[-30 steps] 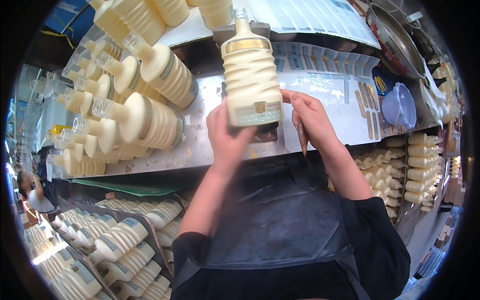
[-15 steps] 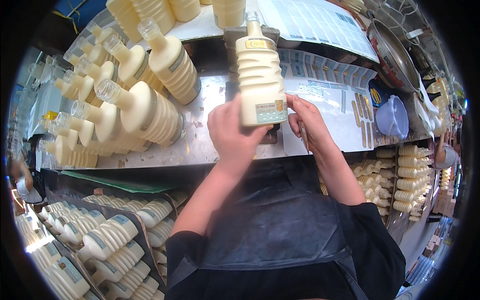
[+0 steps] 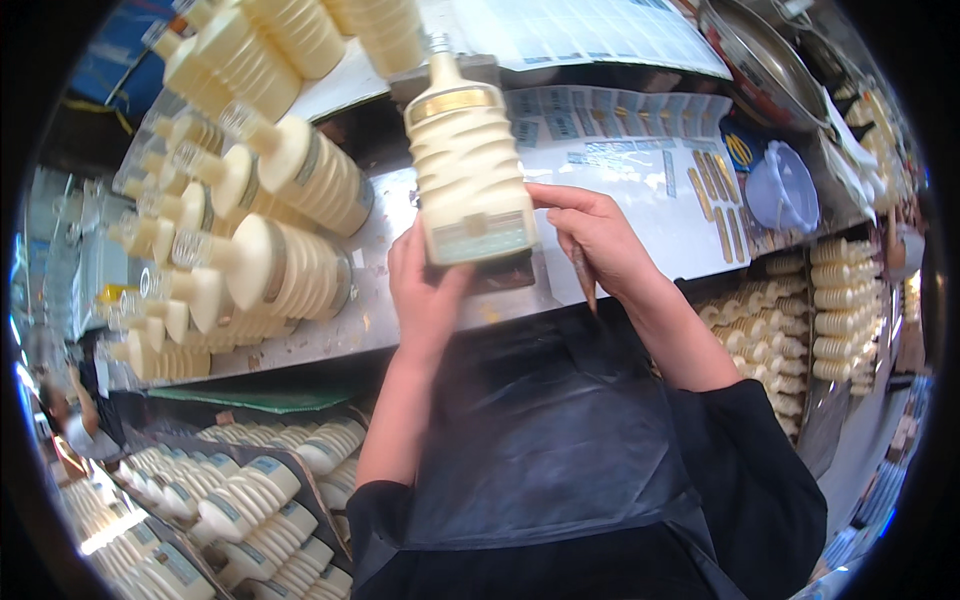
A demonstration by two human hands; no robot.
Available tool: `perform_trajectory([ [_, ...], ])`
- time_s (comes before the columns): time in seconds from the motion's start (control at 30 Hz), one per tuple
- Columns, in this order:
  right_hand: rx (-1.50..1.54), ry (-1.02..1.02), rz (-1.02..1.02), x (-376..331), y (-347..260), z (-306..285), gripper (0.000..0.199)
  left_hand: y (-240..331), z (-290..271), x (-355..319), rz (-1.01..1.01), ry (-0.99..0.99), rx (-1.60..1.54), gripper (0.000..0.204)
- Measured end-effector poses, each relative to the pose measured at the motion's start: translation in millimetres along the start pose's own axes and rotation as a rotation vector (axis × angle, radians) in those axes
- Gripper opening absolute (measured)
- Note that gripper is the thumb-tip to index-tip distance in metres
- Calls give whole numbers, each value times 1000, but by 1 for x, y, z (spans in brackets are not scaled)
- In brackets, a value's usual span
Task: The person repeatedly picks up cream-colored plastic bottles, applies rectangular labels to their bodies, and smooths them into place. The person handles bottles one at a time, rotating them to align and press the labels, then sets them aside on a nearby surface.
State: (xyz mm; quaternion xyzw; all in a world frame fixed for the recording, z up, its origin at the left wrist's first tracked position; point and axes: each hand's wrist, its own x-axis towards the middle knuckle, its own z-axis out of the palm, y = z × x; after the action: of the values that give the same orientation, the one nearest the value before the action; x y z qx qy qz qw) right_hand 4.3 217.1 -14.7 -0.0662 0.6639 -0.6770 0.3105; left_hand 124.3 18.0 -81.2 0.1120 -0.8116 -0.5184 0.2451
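Note:
A cream bottle point(image 3: 470, 165) with rippled sides and a clear threaded neck stands tilted back in front of me, a gold band label point(image 3: 455, 102) at its shoulder. Around its lower left corner my left hand point(image 3: 425, 295) is closed, slightly blurred, the thumb near the bottom edge. A pale teal label point(image 3: 482, 240) covers the lower front. My right hand point(image 3: 605, 240) touches the bottle's right edge with an outstretched finger. Its other fingers are curled round a thin brown pointed tool point(image 3: 585, 280), whose tip points down. Part of a dark stand point(image 3: 505, 275) shows behind the bottle.
Several similar bottles point(image 3: 285, 265) crowd the table's left side. Label sheets point(image 3: 620, 112) and gold strips point(image 3: 720, 205) lie to the right, beside a lavender bucket point(image 3: 783, 190) and a round metal pan point(image 3: 765, 60). Racks of bottles point(image 3: 250, 500) fill the space below. A person point(image 3: 85, 430) is at far left.
The view has turned, so the bottle appears further left. My left thumb has slid from under the bottle's base toward its lower left corner. My right hand keeps the pointed tool.

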Motion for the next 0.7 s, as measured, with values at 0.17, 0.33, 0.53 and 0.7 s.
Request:
perform_trajectory([
  [0.17,-10,-21,13,-11,-14,4,43,-9,-3,2,-117,-80,-274,75],
  [0.33,-25,-31,-75,-3,1,1,39,-5,-1,1,-119,-89,-296,76],
  [0.53,-110,50,-249,13,30,4,45,-8,6,-1,-58,-35,-425,75],
  [0.7,-119,-18,-179,11,24,12,57,-5,17,9,-134,-1,-407,71],
])
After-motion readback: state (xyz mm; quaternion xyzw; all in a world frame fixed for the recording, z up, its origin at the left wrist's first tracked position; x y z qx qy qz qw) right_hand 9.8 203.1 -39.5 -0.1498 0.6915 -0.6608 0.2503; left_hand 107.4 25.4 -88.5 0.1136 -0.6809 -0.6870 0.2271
